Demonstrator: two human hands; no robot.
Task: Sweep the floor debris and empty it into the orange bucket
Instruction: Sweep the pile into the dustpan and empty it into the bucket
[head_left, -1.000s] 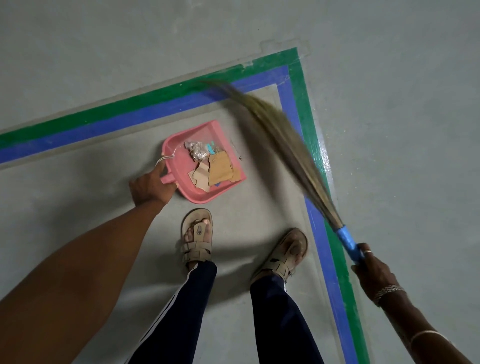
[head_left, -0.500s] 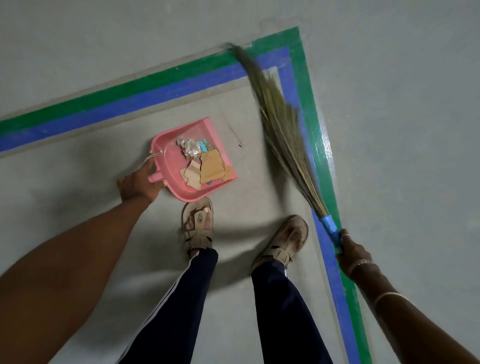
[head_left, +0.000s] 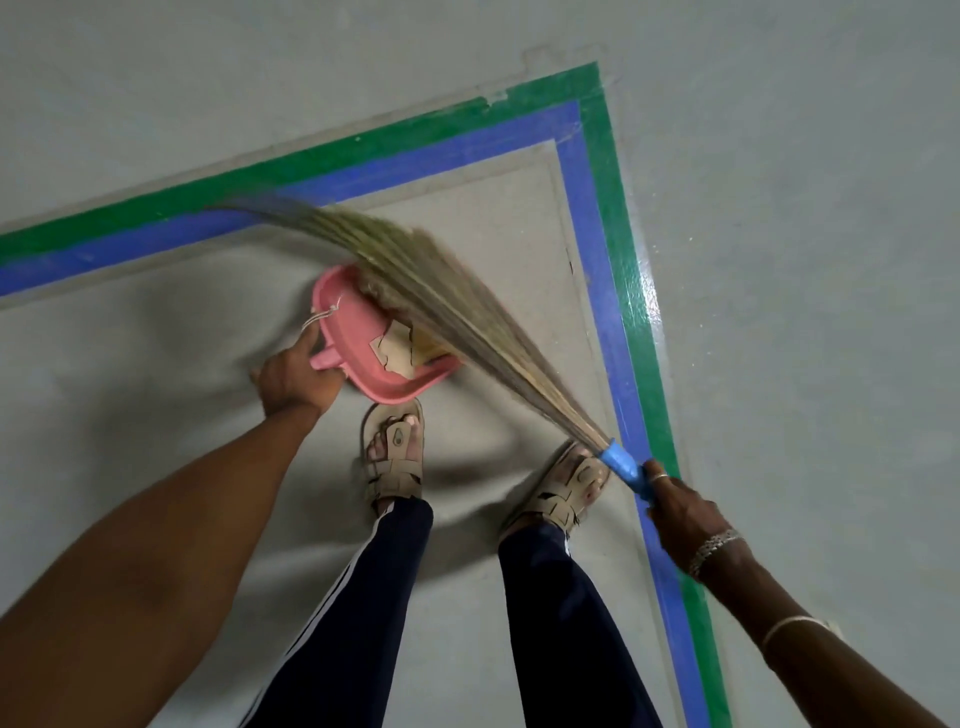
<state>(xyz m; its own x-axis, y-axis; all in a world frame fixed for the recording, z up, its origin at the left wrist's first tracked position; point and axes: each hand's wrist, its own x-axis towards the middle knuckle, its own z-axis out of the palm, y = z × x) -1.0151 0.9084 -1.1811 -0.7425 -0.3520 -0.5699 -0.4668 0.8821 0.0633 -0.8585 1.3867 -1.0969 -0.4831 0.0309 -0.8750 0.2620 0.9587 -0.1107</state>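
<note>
A pink dustpan (head_left: 347, 321) lies on the grey floor just ahead of my left foot. My left hand (head_left: 296, 378) grips its short handle. Brown cardboard scraps (head_left: 396, 347) lie inside the pan. A grass broom (head_left: 457, 306) slants across the pan's open side, its bristles blurred and covering the rest of the debris. My right hand (head_left: 680, 512) grips the broom's blue handle (head_left: 623, 465) at lower right. The orange bucket is not in view.
Green and blue tape stripes (head_left: 597, 171) mark a corner on the floor, running left and down the right side. My feet in beige sandals (head_left: 394, 457) stand right behind the dustpan.
The broom has swung left from the taped corner and now lies across the dustpan's mouth. The left hand has kept hold of the dustpan handle throughout.
</note>
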